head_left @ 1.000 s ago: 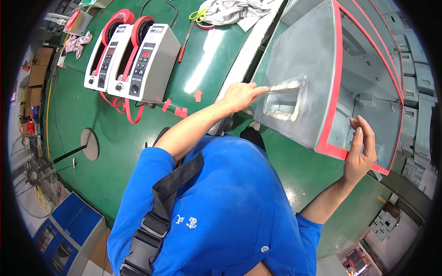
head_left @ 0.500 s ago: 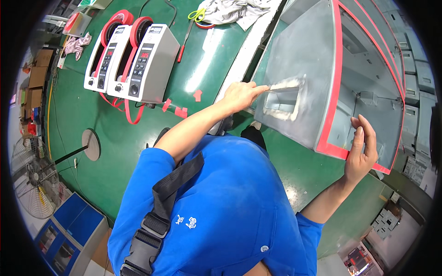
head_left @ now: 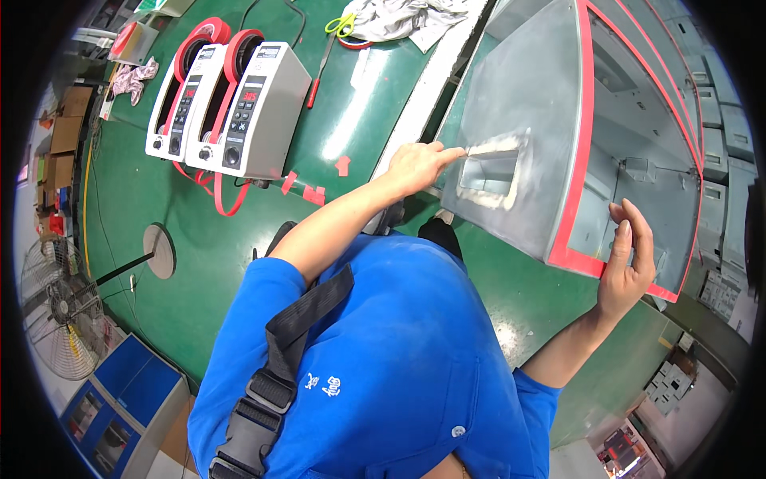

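So the grey metal box (head_left: 527, 88) sits over on the right, with red tape (head_left: 585, 104) running round its open side. The left hand (head_left: 419, 169) has a finger stretched out to the left corner of the rectangular cutout (head_left: 496, 169), right by its rough whitish border (head_left: 522, 164). Fingers look bunched behind that one; can't tell if that grip is pinching anything. The right hand (head_left: 628, 271) is at the near taped edge of the box, grip loosely spread, fingers up and nothing visible in it. Can't tell if the palm touches the edge. Off to the left, two white tape machines (head_left: 275, 112) stand on the green table (head_left: 375, 120), with yellow-green scissors (head_left: 341, 26) and a crumpled cloth (head_left: 407, 20) farther back.
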`<state>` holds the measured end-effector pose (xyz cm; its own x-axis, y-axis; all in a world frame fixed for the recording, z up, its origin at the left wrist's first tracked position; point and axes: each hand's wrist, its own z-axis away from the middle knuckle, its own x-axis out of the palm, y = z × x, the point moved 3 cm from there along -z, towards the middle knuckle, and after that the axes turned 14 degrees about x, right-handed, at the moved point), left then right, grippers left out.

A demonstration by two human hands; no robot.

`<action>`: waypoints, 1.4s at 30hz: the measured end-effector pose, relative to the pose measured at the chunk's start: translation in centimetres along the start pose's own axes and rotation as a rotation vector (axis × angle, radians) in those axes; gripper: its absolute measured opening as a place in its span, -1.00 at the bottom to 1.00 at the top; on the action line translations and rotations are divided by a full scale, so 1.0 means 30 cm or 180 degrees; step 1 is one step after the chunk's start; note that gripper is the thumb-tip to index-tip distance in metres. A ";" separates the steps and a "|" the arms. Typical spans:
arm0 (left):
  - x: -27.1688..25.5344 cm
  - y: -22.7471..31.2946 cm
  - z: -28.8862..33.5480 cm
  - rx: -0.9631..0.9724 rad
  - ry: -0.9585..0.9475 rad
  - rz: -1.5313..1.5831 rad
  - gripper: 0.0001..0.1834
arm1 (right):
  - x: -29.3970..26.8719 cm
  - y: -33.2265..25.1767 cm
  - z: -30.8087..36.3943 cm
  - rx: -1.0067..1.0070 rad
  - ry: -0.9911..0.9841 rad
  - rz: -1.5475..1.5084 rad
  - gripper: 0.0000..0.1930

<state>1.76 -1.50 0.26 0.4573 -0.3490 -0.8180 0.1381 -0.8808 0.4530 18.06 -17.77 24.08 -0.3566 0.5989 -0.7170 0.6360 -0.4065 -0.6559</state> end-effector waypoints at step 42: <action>-0.048 0.010 -0.055 -0.0005 -0.0978 0.0094 -0.75 | 0.002 -0.003 -0.002 0.0022 -0.0024 -0.0019 -0.79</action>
<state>2.59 -0.73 2.13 0.1742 -0.4552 -0.8732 0.1302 -0.8683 0.4787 18.03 -17.65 24.12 -0.3657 0.5962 -0.7148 0.6291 -0.4076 -0.6619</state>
